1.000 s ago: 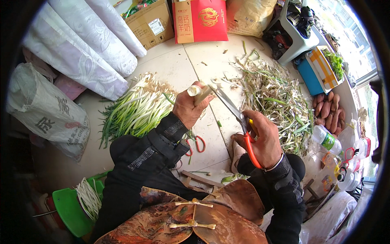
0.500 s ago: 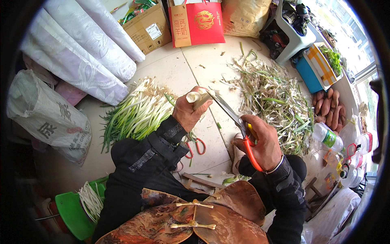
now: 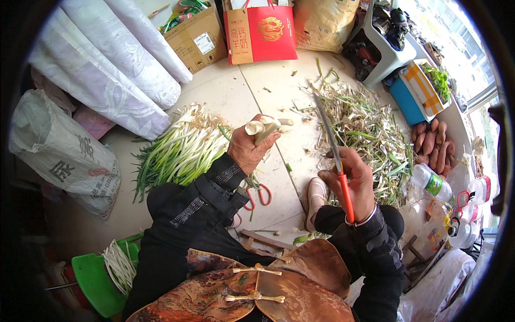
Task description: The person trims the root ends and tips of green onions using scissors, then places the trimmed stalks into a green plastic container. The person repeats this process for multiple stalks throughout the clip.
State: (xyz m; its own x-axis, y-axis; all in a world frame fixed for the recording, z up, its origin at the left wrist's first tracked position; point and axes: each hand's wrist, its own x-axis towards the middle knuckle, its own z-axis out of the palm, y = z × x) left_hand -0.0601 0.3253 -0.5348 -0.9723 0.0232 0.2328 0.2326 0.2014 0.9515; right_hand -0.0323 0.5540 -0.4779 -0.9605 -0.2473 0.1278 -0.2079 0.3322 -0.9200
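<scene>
My left hand [image 3: 248, 149] is closed around several thick, pale pieces that look like stalks [image 3: 256, 127], their cut-looking ends pointing up and to the right. What kind they are I cannot make out. In my right hand [image 3: 352, 180] is a pair of scissors [image 3: 331, 129] with orange-red handles, seen nearly edge-on, blades pointing away from me and apart from the stalks. Left of my left hand lies a heap of scallions [image 3: 185, 147], with pale stems and green leaves. Beyond my right hand spreads a pile of dry peelings and leaf scraps [image 3: 370, 134].
Another red-handled pair of scissors [image 3: 264, 194] lies on the floor below my left hand. A white sack [image 3: 64, 155], a cardboard box [image 3: 196, 40], a red gift bag [image 3: 263, 32], a green stool [image 3: 96, 273], sweet potatoes [image 3: 432, 142] and plastic bottles [image 3: 429, 181] stand around.
The scissors have swung away from the stalks to the right, their blades now pointing away from me. A pale end now sticks out rightward from the stalks. My left hand has barely moved.
</scene>
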